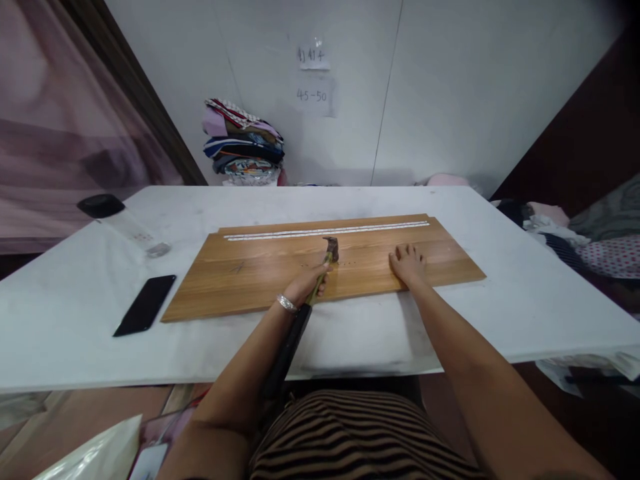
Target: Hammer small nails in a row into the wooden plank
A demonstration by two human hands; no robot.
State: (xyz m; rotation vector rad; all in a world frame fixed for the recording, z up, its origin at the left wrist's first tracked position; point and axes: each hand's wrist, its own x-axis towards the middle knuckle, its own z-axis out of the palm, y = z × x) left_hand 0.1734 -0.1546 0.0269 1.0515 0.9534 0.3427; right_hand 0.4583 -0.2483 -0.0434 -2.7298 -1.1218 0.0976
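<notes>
A wide wooden board (270, 267) lies flat on the white table. My left hand (311, 280), with a silver bracelet at the wrist, is closed around the shaft of a hammer (332, 248) close to its head. The hammer's head is over the middle of the board, and its black grip runs back under my forearm. A row of small dark marks or nails shows on the board beside the head. My right hand (409, 263) rests on the right part of the board, its fingers spread and slightly bent, holding nothing. Two white strips (325, 231) run along the board's far side.
On the left of the table (360, 340) lie a black phone (146, 305) and a clear container with a black lid (101, 205). Folded clothes (245, 143) are stacked by the back wall. More fabric (610, 257) lies beyond the right edge.
</notes>
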